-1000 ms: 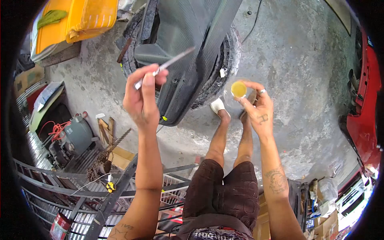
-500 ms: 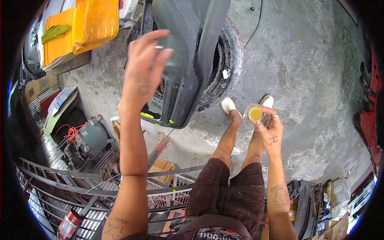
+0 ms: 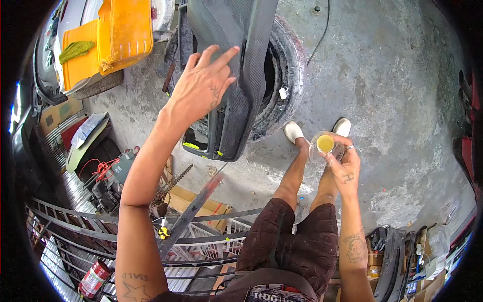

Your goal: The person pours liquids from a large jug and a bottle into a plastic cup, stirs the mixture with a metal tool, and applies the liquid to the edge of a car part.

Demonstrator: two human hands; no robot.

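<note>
My left hand (image 3: 204,83) is over a long dark car body panel (image 3: 255,83) with a carbon-fibre pattern. Its fingers are spread and at or just above the panel's surface; contact cannot be made out. The panel rests on stacked tyres (image 3: 296,75), and bright yellow-green tape (image 3: 191,146) shows along its lower end. Lower right, my right hand (image 3: 346,162) is closed around a small clear plastic cup (image 3: 313,149). A yellow substance (image 3: 325,144) fills part of the cup.
A yellow-orange container (image 3: 126,38) with a green cloth (image 3: 76,51) stands at upper left. Below it is an air compressor (image 3: 121,171) with a red hose. A metal railing (image 3: 95,219) curves across lower left, near a red can (image 3: 94,278). Car parts (image 3: 390,261) lie at lower right.
My left hand has moved right across the panel, its fingers now spread towards the panel's middle. My right hand still holds the cup, nearly in the same place. The view has shifted slightly.
</note>
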